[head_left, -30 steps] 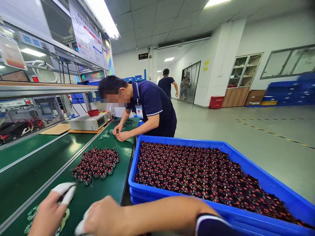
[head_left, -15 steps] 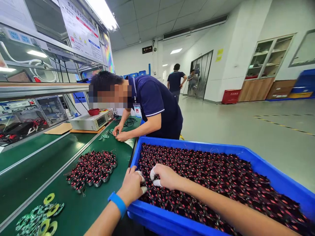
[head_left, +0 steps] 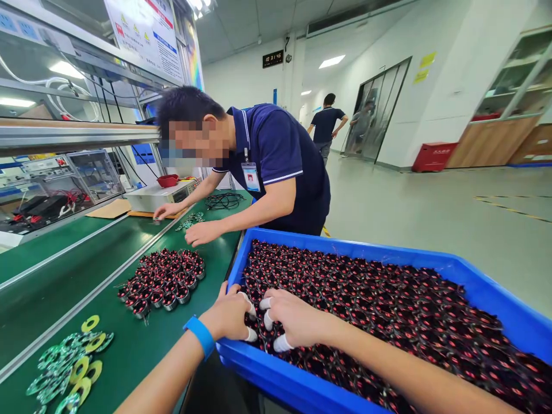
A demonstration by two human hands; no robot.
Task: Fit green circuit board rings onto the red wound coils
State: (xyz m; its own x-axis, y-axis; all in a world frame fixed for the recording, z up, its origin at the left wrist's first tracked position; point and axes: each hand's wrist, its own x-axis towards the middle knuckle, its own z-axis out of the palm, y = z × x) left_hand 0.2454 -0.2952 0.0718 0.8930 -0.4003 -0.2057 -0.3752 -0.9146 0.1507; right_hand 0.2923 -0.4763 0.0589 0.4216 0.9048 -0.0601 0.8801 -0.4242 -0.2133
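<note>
A blue bin holds a dense layer of small black round parts with red spots and thin wires. Over its near left corner is my left hand, wearing a blue wristband; its white-covered fingertips are apart and reach down among the parts. Just to the right, my right hand bends over the same parts, white-tipped fingers spread. I make out no part held in either hand. The spots directly under both palms are hidden.
The green bench carries a cluster of similar parts and green and yellow rings. A co-worker leans over the bench, hands near small green pieces. Another person stands farther back.
The view has shifted. My right hand's fingers are spread wider over the parts. The co-worker's hands, together before, are now apart, one farther left across the bench.
</note>
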